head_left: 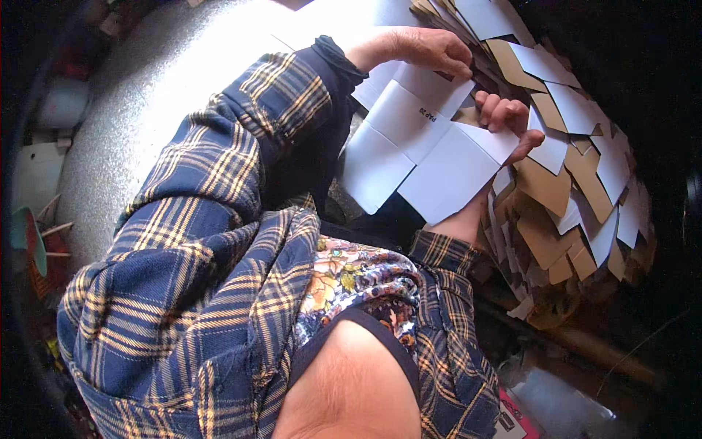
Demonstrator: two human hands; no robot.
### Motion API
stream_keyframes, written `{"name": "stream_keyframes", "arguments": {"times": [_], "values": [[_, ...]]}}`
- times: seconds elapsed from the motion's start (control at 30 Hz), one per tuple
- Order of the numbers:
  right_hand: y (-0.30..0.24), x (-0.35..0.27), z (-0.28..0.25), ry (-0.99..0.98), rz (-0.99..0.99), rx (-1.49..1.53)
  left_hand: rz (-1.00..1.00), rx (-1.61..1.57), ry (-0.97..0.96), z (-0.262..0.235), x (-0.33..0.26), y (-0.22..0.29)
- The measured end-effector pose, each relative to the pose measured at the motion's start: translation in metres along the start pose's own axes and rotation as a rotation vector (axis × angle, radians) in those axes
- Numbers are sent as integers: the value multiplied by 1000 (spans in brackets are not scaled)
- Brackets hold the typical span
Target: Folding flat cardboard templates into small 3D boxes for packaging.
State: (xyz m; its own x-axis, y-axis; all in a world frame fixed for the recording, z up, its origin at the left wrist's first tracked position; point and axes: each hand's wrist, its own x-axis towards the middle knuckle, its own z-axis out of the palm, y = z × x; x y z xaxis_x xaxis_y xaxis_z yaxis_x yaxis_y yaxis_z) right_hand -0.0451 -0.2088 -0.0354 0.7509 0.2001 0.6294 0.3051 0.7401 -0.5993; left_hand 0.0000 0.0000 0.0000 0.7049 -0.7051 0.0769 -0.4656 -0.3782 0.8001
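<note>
A flat white carton blank [450, 170], creased into panels with small dark print on one, is held out in front of me, tilted. My left hand [439, 53] reaches across its far edge with curled fingers, the fingertips pinched at the upper flap. From the right, my right hand [506, 123] grips the blank's right side, thumb and bent fingers around the edge. My right forearm passes beneath the card and is partly hidden by it. Both arms wear plaid sleeves.
To the right rises a large pile of white and brown carton blanks [570, 161], loosely stacked. A bright speckled surface [146, 132] lies on the left. A green round object [29, 233] sits at the far left edge, and a clear plastic bag [552, 402] at lower right.
</note>
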Motion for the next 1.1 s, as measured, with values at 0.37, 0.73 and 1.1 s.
{"name": "stream_keyframes", "arguments": {"times": [0.37, 0.73, 1.1], "values": [[3, 20, 34, -43, -20, 41, 174, 56, 177, 12, -14, 20], [-6, 17, 48, 91, -15, -191, -11, 245, 191, 30, -11, 46], [-14, 30, 20, -37, -152, -265, 20, 435, 534, 31, -21, 49]]}}
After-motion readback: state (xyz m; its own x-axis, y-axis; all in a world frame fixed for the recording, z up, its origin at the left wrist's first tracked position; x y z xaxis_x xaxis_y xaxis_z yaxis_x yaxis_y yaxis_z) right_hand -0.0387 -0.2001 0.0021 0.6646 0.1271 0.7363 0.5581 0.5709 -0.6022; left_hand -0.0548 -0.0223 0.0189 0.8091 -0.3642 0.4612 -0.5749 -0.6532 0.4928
